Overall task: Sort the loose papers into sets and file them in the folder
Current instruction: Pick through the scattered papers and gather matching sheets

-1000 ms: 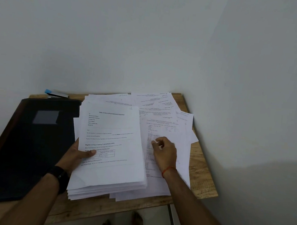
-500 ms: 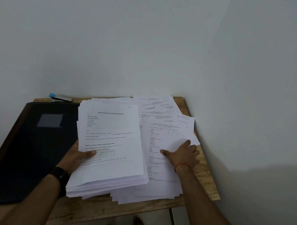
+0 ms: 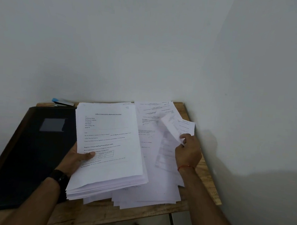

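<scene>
Head view, bottom of the frame first: what do the hands have?

— Lower left, the left hand [image 3: 78,157] grips the thick stack [image 3: 109,153] by its left edge, thumb pressed on the top page, fingers hidden beneath. A black watch [image 3: 59,177] sits on that wrist.

— And the right?

— Right of centre, the right hand [image 3: 188,152], with a red thread [image 3: 186,167] at its wrist, pinches one sheet [image 3: 171,129] between thumb and fingertips. Half a second ago that hand lay flat on the loose papers [image 3: 156,188]. Now the sheet is peeled up, curling and blurred.

— What does that mean for the job?

— I'd judge one more page is being picked so its heading can be read and matched to a set. Sorting is under way, but plenty of loose pages lie fanned over the right half of the wooden table [image 3: 102,214].

— The folder?

— Left half of the frame. The dark folder [image 3: 27,153] lies flat just beside the stack, cover up, reaching past the table's left side. Nothing is going into it yet, so filing looks some way off.

— Anything further back?

— Upper left of the table, what looks like a stapler [image 3: 62,102] with a blue end lies by the wall.
</scene>
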